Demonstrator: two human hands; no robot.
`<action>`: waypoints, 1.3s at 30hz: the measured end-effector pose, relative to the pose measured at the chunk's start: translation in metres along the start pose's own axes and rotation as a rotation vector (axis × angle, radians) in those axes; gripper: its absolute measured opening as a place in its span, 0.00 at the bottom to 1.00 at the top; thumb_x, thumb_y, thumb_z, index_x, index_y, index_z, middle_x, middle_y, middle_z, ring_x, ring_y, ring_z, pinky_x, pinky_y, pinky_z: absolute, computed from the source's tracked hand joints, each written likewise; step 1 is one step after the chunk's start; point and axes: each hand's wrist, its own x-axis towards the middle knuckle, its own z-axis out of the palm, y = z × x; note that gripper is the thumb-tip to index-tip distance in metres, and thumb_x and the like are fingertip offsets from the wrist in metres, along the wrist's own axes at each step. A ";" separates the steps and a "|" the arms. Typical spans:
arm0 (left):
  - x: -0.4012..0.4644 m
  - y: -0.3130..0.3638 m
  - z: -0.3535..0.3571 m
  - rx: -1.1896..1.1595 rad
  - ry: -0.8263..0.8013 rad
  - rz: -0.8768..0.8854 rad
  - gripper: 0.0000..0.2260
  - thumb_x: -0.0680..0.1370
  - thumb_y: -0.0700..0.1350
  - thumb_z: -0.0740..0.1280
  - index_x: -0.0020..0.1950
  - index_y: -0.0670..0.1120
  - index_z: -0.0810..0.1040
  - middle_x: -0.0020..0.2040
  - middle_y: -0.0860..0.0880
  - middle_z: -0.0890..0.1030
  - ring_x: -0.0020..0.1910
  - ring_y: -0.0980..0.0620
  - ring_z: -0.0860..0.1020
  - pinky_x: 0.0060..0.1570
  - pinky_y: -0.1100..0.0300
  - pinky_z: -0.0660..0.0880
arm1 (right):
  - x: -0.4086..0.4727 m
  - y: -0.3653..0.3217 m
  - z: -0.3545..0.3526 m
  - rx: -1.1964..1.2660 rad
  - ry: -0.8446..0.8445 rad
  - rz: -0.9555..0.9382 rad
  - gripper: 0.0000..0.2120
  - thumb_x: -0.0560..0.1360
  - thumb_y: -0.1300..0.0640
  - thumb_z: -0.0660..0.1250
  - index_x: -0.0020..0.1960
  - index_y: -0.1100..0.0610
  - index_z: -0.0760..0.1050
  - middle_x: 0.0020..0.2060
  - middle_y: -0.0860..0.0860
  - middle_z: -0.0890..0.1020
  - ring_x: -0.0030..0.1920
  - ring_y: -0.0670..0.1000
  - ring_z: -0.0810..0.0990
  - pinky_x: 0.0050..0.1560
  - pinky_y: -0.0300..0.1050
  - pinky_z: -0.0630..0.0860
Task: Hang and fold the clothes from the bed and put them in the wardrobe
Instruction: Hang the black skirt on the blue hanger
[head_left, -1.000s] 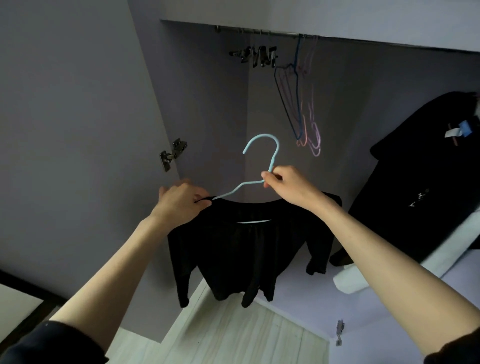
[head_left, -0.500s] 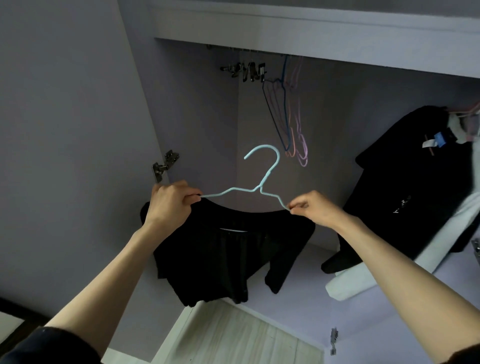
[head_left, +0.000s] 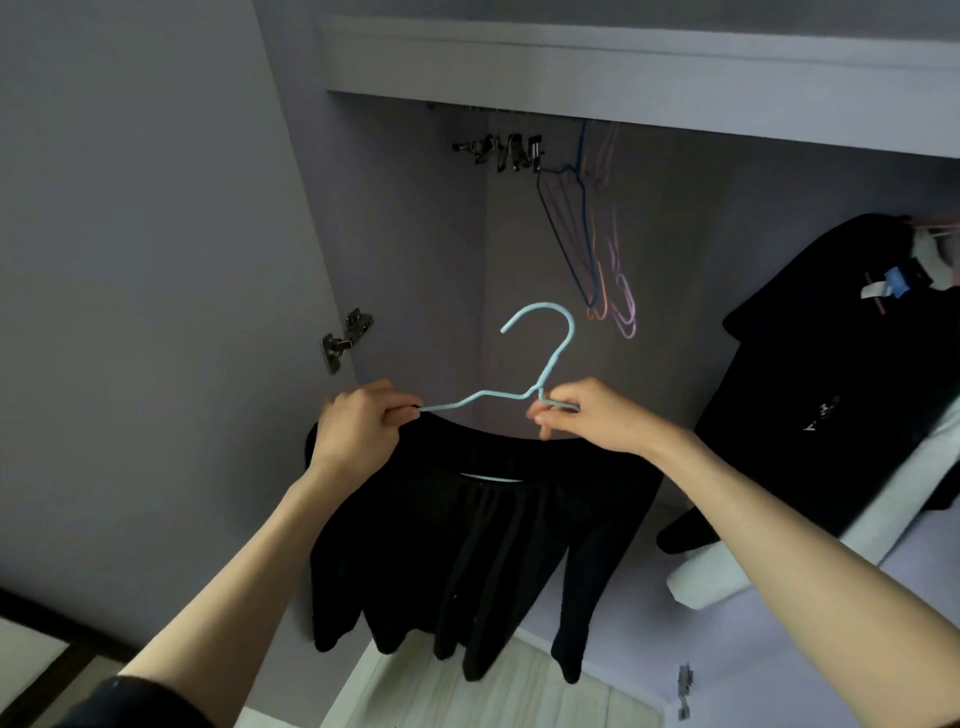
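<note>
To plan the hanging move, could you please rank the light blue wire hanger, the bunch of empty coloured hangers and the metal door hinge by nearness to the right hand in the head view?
1. Light blue wire hanger: pinched by the right hand.
2. Bunch of empty coloured hangers: above, on the rail.
3. Metal door hinge: far left.

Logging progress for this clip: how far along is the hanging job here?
Done: one dark garment already hangs at the right of the wardrobe. In hand: the black top sits on the blue hanger, gripped by the left hand and right hand. Left: hooking it on the rail, where empty hangers wait. The bed is out of view.
</note>
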 end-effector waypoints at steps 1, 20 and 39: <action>0.000 0.000 0.001 -0.008 -0.007 -0.003 0.07 0.77 0.41 0.67 0.51 0.48 0.84 0.42 0.53 0.80 0.45 0.46 0.79 0.48 0.53 0.72 | 0.002 -0.003 0.002 0.036 0.009 -0.004 0.10 0.76 0.59 0.67 0.38 0.51 0.80 0.35 0.50 0.83 0.41 0.47 0.82 0.46 0.34 0.75; 0.008 0.071 0.071 0.178 -0.137 0.562 0.18 0.78 0.40 0.64 0.68 0.44 0.72 0.66 0.43 0.72 0.65 0.40 0.69 0.57 0.46 0.69 | -0.095 0.065 -0.032 0.218 0.446 0.483 0.04 0.71 0.61 0.71 0.38 0.56 0.79 0.29 0.49 0.81 0.32 0.41 0.74 0.34 0.34 0.65; 0.111 0.250 0.074 0.289 0.444 0.969 0.34 0.73 0.37 0.68 0.75 0.46 0.56 0.76 0.39 0.53 0.74 0.36 0.49 0.68 0.33 0.50 | -0.078 0.132 -0.174 1.313 0.597 0.370 0.08 0.78 0.66 0.60 0.47 0.60 0.77 0.58 0.49 0.77 0.39 0.45 0.75 0.40 0.38 0.75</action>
